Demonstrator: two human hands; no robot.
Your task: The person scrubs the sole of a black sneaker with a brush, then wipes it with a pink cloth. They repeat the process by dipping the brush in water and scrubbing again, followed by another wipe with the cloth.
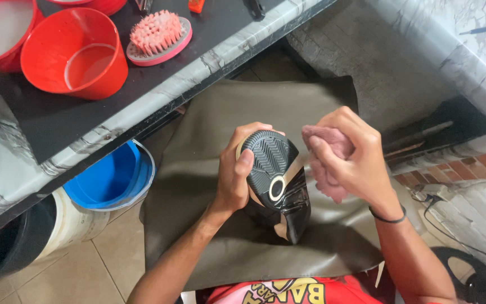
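L hand (233, 179) grips a black shoe (277, 183) sole-up over the lap, fingers wrapped round its side, thumb on the sole edge. R hand (351, 155) has fingers pinched shut on a bunched pink cloth (326, 163), pressed vs the right edge of the sole. Shoe sits above a grey-brown apron (209, 129) spread over the knees, toe pointing toward the person.

Risks, as judged: shoe is held one-handed only, so a hard push from the cloth side could twist it out of the grip and drop it on the apron or floor. Cloth is loosely wadded; could slip from the fingertips.

Surface/room: marble-look counter (158, 95) w/ a dark mat upper left, carrying a red bowl (74, 53) w/ some liquid, another red tub (1, 31) w/ cloudy liquid, pink bristle brush (157, 34). Blue bucket (111, 177) nested in a white one under the counter edge. Beige tile floor (85, 270), brick strip far right, cables lower right.
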